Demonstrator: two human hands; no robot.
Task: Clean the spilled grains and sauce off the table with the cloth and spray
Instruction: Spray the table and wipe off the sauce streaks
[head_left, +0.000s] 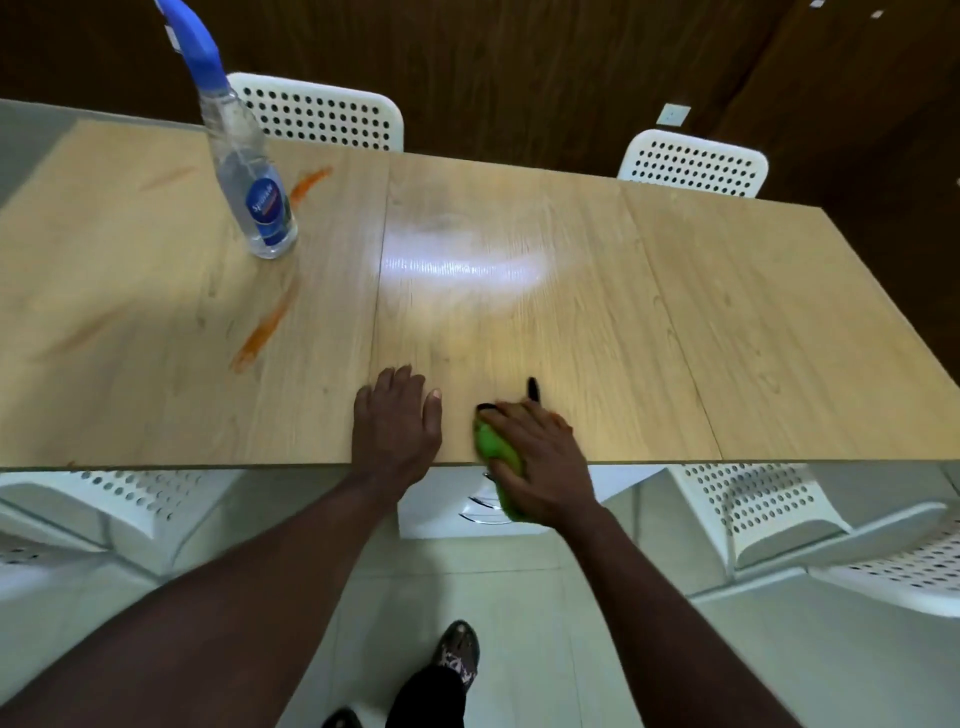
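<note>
The right hand is clutching a crumpled green cloth over the pale wooden table's near edge; the left hand is lying flat beside it, fingers released. The clear blue-capped spray bottle is standing near the far left corner among orange sauce streaks.

Both forearms are bare to the bottom edge of the view, with no sleeves, and neither the left hand nor the right hand wears a glove; no ring, watch or band shows on either. Short nails show on the left hand's fingers. Below, one leg is in black trousers, and the foot wears a dark patterned shoe with pale markings, while the dark toe of a second shoe shows at the bottom edge.
</note>
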